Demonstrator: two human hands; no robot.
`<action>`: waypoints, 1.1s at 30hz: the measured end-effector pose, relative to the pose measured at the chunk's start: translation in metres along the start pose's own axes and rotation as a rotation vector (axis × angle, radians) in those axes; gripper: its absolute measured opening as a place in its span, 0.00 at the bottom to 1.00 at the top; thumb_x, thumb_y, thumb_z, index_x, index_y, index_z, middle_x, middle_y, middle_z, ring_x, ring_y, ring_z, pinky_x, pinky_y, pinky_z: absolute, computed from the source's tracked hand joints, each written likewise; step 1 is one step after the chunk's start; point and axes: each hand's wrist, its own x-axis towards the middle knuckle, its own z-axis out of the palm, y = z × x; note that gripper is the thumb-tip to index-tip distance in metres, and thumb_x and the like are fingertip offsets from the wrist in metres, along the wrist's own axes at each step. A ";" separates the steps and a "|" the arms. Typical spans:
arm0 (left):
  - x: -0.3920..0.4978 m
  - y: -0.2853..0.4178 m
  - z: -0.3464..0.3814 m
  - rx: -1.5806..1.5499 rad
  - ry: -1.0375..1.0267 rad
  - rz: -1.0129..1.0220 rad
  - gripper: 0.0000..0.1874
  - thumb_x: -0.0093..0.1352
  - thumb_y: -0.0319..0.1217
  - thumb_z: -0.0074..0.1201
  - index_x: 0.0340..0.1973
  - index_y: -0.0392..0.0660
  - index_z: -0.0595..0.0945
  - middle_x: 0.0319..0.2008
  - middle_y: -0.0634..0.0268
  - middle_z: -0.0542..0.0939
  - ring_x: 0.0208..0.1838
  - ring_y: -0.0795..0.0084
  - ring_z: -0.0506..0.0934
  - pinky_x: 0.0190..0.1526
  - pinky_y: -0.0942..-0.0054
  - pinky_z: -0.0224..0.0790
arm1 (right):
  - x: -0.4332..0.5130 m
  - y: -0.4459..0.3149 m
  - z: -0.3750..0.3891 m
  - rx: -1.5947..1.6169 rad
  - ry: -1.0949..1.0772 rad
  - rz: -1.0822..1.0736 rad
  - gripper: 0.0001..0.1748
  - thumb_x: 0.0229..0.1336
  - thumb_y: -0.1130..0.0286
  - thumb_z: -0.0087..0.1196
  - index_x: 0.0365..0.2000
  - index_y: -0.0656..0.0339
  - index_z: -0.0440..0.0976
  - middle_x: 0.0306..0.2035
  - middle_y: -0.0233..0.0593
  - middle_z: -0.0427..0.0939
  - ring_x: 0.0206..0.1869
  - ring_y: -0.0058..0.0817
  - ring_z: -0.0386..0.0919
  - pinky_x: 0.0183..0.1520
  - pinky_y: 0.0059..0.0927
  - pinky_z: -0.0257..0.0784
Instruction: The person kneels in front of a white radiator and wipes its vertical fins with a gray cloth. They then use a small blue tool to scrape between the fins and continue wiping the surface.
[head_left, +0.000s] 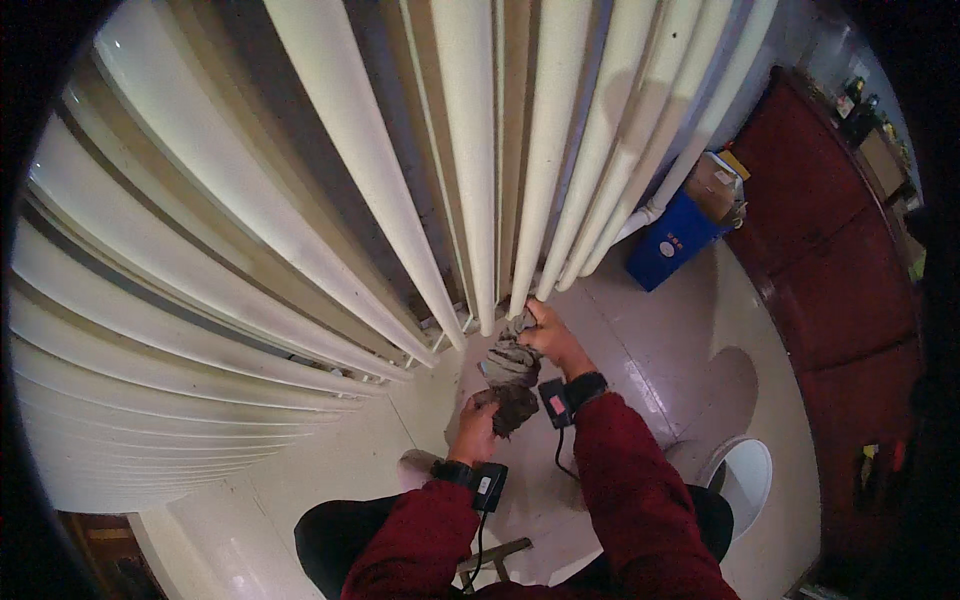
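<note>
A wet-looking grey-brown cloth (514, 364) is stretched between my two hands, bunched and darker at its lower end. My left hand (474, 429) grips that dark end low over the tiled floor. Farther up, my right hand (553, 336) holds the other end, its fingertips by the bottom of a column of the white radiator (463, 150). The radiator's tall tubes stand close together in front of me. Folds of the cloth hide some of my fingers.
A blue bin (671, 240) holding cardboard stands beyond the radiator's right end, beside a dark red cabinet (817, 225). To the right of my knee is a white bucket (746, 480). A stool (499, 553) is beneath me. Cables hang from devices on both wrists.
</note>
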 end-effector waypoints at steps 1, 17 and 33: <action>0.000 0.001 0.001 -0.029 -0.041 0.022 0.15 0.69 0.23 0.49 0.51 0.39 0.74 0.49 0.56 0.78 0.50 0.62 0.79 0.51 0.62 0.75 | 0.006 0.000 -0.003 -0.143 -0.033 -0.048 0.34 0.40 0.82 0.53 0.55 0.59 0.69 0.40 0.57 0.80 0.44 0.51 0.79 0.48 0.39 0.72; 0.005 -0.008 -0.001 0.118 0.011 -0.012 0.13 0.68 0.27 0.53 0.48 0.43 0.74 0.44 0.61 0.80 0.44 0.67 0.80 0.46 0.69 0.75 | -0.029 0.009 0.007 -0.339 0.192 -0.062 0.36 0.42 0.79 0.53 0.58 0.57 0.65 0.44 0.56 0.78 0.51 0.56 0.75 0.54 0.40 0.71; 0.014 -0.015 -0.010 0.305 -0.213 0.249 0.16 0.69 0.27 0.52 0.52 0.41 0.72 0.48 0.58 0.79 0.48 0.65 0.80 0.48 0.66 0.76 | -0.028 -0.026 0.017 -0.990 0.173 0.135 0.41 0.44 0.70 0.59 0.62 0.45 0.58 0.36 0.51 0.78 0.41 0.53 0.79 0.42 0.51 0.74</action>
